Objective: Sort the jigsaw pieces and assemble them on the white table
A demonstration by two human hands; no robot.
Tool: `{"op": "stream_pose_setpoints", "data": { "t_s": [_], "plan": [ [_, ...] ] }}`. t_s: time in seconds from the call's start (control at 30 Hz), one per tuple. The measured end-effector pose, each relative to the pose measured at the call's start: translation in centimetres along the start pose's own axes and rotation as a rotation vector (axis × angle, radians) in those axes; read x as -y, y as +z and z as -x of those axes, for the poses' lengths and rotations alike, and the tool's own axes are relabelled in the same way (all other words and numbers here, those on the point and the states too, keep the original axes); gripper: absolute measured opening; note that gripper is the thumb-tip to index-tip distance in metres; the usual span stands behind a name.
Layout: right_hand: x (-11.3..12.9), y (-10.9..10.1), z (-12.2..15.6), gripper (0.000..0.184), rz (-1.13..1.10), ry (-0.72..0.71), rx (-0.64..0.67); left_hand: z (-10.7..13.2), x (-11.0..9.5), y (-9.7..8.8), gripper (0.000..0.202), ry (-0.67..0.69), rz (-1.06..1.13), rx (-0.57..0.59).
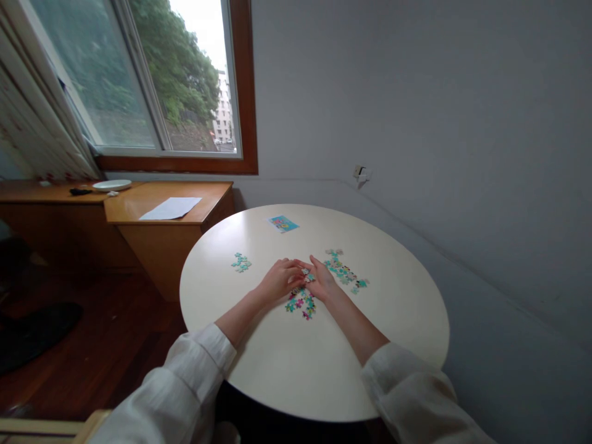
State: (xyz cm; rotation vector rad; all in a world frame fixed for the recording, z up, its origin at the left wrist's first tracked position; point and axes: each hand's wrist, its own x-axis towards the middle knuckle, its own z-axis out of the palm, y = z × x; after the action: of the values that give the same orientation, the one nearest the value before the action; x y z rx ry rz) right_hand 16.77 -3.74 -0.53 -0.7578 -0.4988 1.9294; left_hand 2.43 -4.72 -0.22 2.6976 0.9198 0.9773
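My right hand is turned palm up over the table, cupped around a few small jigsaw puzzle pieces. From the left, my left hand meets it with fingers bent in toward those pieces; its fingertips are too small to show what they pinch. Just below both hands lies a loose heap of puzzle pieces in teal, pink and dark colours, partly covered by my hands. A second spread of teal and pale pieces lies right of my right hand. On the left is a smaller teal cluster.
A colourful picture card lies toward the back of the round white table. To the left, a wooden desk bears a paper sheet and a white plate. The wall with a socket stands behind and to the right.
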Motion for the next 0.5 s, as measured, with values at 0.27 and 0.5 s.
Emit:
{"op": "stream_pose_setpoints", "data": {
  "t_s": [0.27, 0.5],
  "plan": [
    [-0.4, 0.1, -0.2, 0.041, -0.011, 0.013, 0.071, 0.1, -0.5, 0.3, 0.019, 0.063, 0.048, 0.013],
    [-0.4, 1.1, 0.5, 0.039, -0.071, -0.002, 0.025, 0.0, -0.5, 0.1, 0.013, -0.279, 0.257, -0.136]
  ]
}}
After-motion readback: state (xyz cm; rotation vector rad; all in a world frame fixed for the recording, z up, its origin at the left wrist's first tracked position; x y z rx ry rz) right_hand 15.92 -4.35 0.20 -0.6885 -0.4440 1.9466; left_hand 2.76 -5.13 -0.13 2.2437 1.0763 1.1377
